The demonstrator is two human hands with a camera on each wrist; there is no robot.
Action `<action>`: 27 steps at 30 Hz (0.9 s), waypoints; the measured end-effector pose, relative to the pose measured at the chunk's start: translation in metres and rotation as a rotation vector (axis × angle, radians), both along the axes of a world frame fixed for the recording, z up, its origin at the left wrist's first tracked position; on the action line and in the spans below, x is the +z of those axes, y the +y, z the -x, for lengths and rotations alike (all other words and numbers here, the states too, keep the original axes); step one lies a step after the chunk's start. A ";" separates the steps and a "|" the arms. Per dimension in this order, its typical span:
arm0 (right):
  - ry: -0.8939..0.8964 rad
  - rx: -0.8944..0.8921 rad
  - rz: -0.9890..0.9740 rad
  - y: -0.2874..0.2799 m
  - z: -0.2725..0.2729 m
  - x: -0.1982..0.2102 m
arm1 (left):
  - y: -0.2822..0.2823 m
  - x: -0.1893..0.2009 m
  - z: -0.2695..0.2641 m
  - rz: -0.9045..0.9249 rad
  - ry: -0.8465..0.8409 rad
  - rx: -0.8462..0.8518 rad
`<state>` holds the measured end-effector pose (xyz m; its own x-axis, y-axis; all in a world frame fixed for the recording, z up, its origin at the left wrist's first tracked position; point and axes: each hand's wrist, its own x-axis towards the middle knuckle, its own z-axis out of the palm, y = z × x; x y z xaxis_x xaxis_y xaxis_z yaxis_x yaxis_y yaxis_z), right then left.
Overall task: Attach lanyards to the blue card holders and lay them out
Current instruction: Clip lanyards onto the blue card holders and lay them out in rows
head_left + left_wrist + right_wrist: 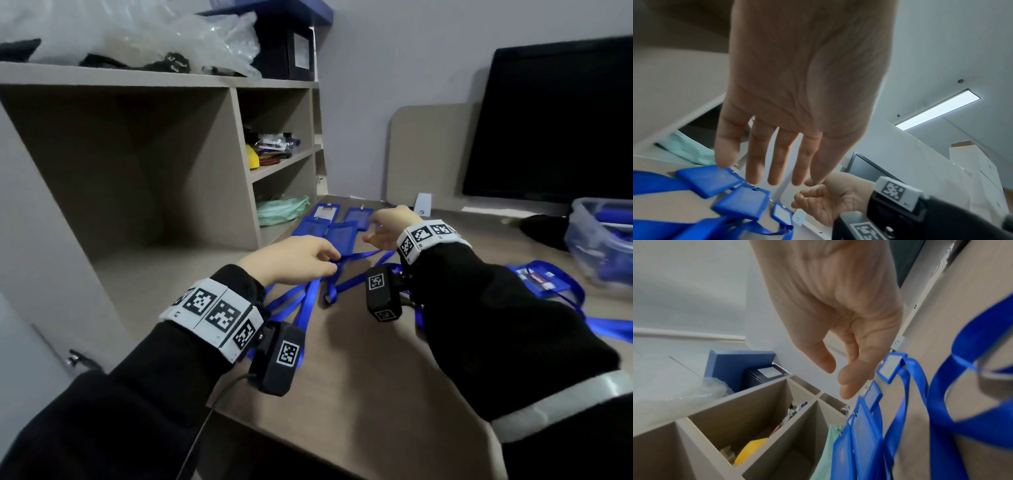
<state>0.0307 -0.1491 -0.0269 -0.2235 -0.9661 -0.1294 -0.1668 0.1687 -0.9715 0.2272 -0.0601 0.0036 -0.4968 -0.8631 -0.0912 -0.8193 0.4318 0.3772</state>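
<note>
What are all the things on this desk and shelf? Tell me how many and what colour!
card holders: four in a group, blue, far part of the desk near the shelf; one more on the right
lanyards: several, count unclear, blue, trailing across the desk toward the person
desk: one, beige wood
shelf unit: one, beige, left of the desk
green bag: one, pale green, bottom shelf compartment
yellow thing: one, middle shelf
plastic wrap: clear, on top of the shelf
dark box: one, on top of the shelf
monitor: one, black, back right
plastic tub: one, clear, right edge
left hand: open, over the lanyards
right hand: open, over the holders
</note>
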 end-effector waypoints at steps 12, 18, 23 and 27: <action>-0.005 -0.024 -0.077 0.067 0.086 0.029 | -0.059 -0.010 0.095 -0.083 -0.030 0.142; 0.020 -0.002 -0.091 0.070 0.102 0.020 | -0.091 -0.038 0.110 -0.202 -0.195 0.219; 0.045 0.034 -0.103 0.065 0.101 0.012 | -0.098 -0.050 0.118 -0.267 -0.233 0.189; 0.062 0.058 -0.124 0.063 0.099 0.008 | -0.113 -0.058 0.114 -0.335 -0.141 0.201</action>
